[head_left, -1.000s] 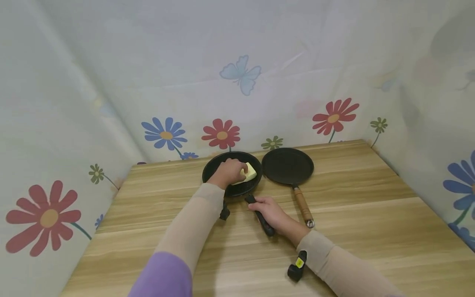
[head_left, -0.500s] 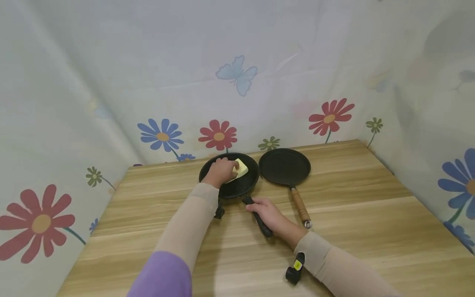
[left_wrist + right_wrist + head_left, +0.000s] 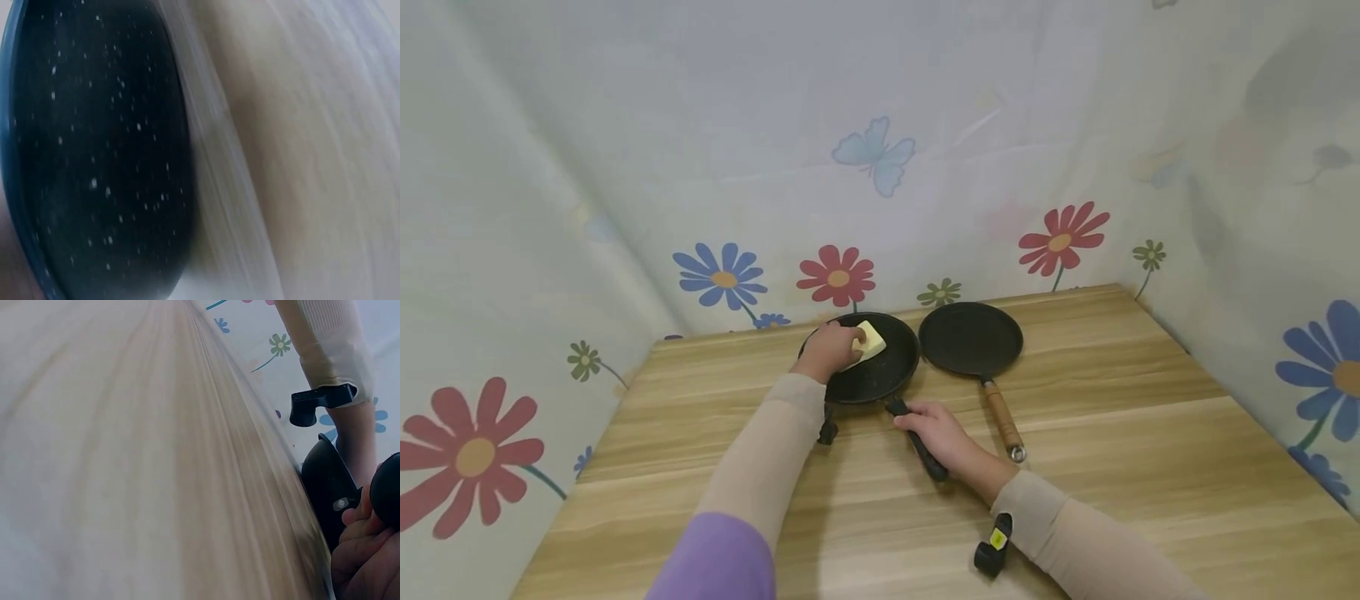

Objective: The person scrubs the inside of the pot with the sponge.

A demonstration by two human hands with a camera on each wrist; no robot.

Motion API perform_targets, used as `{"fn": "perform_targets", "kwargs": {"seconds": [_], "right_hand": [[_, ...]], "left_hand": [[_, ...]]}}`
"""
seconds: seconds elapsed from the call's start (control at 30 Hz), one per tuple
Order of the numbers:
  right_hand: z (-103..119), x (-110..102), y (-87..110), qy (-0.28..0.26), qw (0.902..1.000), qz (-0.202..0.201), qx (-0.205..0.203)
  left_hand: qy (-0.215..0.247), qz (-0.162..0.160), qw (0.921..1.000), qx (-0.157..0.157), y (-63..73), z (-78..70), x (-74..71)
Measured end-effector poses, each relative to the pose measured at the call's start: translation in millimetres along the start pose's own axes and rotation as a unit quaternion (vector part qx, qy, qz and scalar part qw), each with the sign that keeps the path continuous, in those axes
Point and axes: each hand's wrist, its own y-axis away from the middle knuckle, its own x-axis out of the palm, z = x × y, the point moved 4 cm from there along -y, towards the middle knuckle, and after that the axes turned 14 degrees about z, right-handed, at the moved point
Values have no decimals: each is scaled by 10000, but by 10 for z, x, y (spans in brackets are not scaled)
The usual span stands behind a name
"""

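Observation:
In the head view, a black frying pan point(image 3: 883, 375) lies on the wooden table near its back edge. My left hand point(image 3: 830, 350) grips a pale yellow sponge point(image 3: 871, 340) against the inside of that pan, left of its middle. The pan's black handle point(image 3: 931, 463) points toward me and to the right, with my right hand point(image 3: 942, 432) curled around it. White specks cover the pan's dark inner surface point(image 3: 100, 156) in the left wrist view. At the right edge of the right wrist view, my right hand's fingers point(image 3: 365, 553) wrap the handle.
A flat black griddle pan point(image 3: 972, 337) with a wooden handle point(image 3: 1002, 417) lies close to the frying pan's right side. Behind the wooden table point(image 3: 1097, 400) hangs a flower-printed sheet point(image 3: 760, 167). A small black wrist camera point(image 3: 990, 558) sits below the right cuff.
My left hand has moved the sponge leftward across the frying pan. The right hand keeps its grip on the handle, and the whole head view has shifted slightly.

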Motion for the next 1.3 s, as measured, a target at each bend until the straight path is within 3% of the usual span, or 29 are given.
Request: {"fn": "perform_targets", "kwargs": {"seconds": [0.27, 0.47, 0.57, 0.8, 0.9, 1.03, 1.3], "right_hand": [[24, 25, 4, 62, 10000, -70, -5], [42, 3, 9, 58, 9999, -102, -3], [53, 4, 27, 70, 9999, -153, 31], [71, 9, 31, 30, 9997, -222, 89], [73, -5, 25, 82, 9997, -231, 77], [77, -26, 23, 140, 9995, -288, 40], [53, 15, 0, -30, 9999, -119, 31]], "left_hand": [[-132, -103, 9999, -15, 51, 74, 31], [-327, 38, 9993, -178, 125, 64, -21], [-436, 101, 9989, -115, 164, 41, -25], [-642, 325, 9971, 242, 284, 22, -48], [-593, 548, 9954, 525, 358, 18, -50], [-435, 598, 9931, 915, 444, 4, -84], [-250, 757, 9906, 1115, 474, 18, -31]]}}
